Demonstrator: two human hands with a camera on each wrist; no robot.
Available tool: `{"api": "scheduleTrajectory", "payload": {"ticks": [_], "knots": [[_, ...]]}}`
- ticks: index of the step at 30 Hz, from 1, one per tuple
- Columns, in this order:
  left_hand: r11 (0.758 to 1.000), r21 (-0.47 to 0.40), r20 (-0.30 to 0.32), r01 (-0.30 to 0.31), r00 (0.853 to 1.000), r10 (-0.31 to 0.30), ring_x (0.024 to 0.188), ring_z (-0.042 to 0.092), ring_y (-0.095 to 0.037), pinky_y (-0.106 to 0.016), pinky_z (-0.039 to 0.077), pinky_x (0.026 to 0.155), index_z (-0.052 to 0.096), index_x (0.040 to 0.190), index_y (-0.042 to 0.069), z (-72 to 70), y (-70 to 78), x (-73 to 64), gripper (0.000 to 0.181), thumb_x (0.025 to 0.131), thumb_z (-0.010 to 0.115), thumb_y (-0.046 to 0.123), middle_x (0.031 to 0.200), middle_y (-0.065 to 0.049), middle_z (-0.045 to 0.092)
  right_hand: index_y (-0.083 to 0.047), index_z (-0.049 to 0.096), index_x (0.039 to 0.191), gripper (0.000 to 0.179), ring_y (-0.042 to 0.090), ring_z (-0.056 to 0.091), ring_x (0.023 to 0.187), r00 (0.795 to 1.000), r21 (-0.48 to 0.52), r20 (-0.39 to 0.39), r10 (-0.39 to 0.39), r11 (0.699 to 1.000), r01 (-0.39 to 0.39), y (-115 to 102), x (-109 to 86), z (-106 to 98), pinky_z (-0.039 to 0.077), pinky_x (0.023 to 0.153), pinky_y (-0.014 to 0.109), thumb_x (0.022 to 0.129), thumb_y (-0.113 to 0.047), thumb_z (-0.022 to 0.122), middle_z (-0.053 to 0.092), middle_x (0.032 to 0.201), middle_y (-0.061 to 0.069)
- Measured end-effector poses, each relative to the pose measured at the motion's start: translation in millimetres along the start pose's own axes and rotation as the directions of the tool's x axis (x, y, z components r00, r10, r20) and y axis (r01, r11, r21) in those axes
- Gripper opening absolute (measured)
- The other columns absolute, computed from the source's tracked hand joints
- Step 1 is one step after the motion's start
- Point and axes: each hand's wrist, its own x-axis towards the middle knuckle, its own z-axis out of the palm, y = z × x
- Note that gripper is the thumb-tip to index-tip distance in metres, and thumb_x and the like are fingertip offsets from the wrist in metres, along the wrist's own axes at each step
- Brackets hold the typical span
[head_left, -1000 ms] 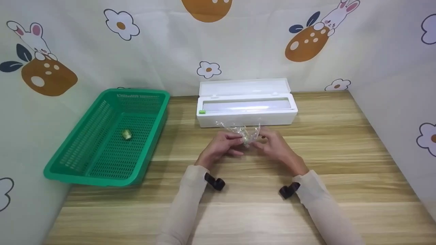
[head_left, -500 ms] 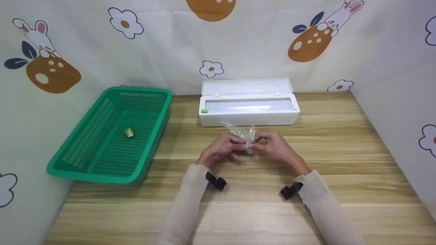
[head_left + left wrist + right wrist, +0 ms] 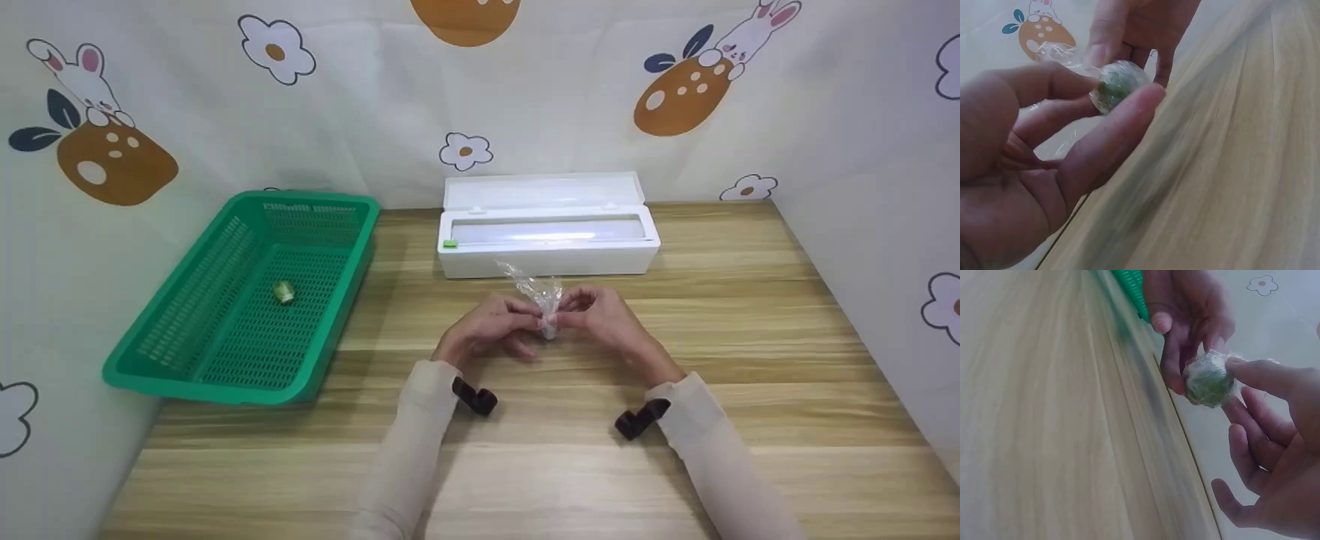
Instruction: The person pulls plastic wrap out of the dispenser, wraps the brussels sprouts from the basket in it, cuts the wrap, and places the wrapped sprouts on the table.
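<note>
Both hands meet over the table around a small round green thing wrapped in clear cling film. My left hand pinches the film between thumb and fingers from the left. From the right, my right hand pinches it with thumb and fingertips. Loose film rises in a twisted tuft above the fingers. Close up in the right wrist view, the green thing shows through the wrap as a rounded lump, and its kind is hard to tell. In the left wrist view the wrapped lump sits between both hands' fingertips.
Just behind the hands stands a white cling film dispenser box, its lid raised. On the left, a green plastic basket holds one small yellow-green piece. A patterned cloth hangs behind the wooden table.
The hands have drawn slightly nearer the body and closer together. The film, spread wide earlier, is now gathered into a narrower tuft with the lump below it.
</note>
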Motion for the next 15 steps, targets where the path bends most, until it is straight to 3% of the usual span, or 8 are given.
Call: {"api": "scheduleTrajectory", "payload": {"ticks": [5, 8, 12, 15], "knots": [[0.999, 0.021, 0.005, -0.037, 0.999, 0.037, 0.068, 0.074, -0.022, -0.041, 0.063, 0.072, 0.072, 0.118, 0.002, -2.7, -1.6, 1.7, 0.03, 0.089, 0.074, 0.008, 0.107, -0.013, 0.075, -0.002, 0.063, 0.115, 0.041, 0.012, 0.067, 0.088, 1.0, 0.058, 0.01, -0.019, 0.998, 0.018, -2.1, 1.1, 0.5, 0.054, 0.077, 0.021, 0.081, -0.012, 0.082, 0.074, 0.097, 0.004], [0.996, 0.07, -0.018, -0.048, 0.999, 0.049, 0.066, 0.074, -0.02, -0.039, 0.063, 0.07, 0.073, 0.117, 0.007, -3.2, -1.7, 3.7, 0.03, 0.088, 0.076, 0.014, 0.11, -0.013, 0.075, 0.002, 0.061, 0.124, 0.043, 0.016, 0.068, 0.098, 0.999, 0.067, 0.021, -0.035, 0.997, 0.034, -1.0, 1.9, 1.5, 0.054, 0.083, 0.022, 0.087, -0.013, 0.078, 0.073, 0.109, 0.013], [0.992, 0.115, -0.039, -0.055, 0.997, 0.06, 0.065, 0.073, -0.017, -0.037, 0.063, 0.068, 0.074, 0.116, 0.01, -2.2, -2.2, 5.6, 0.03, 0.088, 0.078, 0.019, 0.109, -0.013, 0.076, -0.002, 0.061, 0.132, 0.046, 0.025, 0.061, 0.121, 0.998, 0.028, 0.065, 0.011, 1.0, -0.013, 0.2, 1.2, 1.4, 0.049, 0.101, 0.033, 0.095, -0.028, 0.07, 0.066, 0.131, 0.017], [0.992, 0.115, -0.044, -0.046, 0.998, 0.051, 0.064, 0.072, -0.017, -0.035, 0.063, 0.067, 0.075, 0.115, 0.009, -1.1, -3.0, 5.4, 0.029, 0.087, 0.078, 0.016, 0.108, -0.013, 0.076, -0.008, 0.062, 0.135, 0.05, 0.026, 0.056, 0.128, 0.992, 0.01, 0.11, 0.058, 0.998, -0.059, -0.3, -0.5, 0.2, 0.044, 0.106, 0.038, 0.095, -0.037, 0.068, 0.063, 0.138, 0.013]]}}
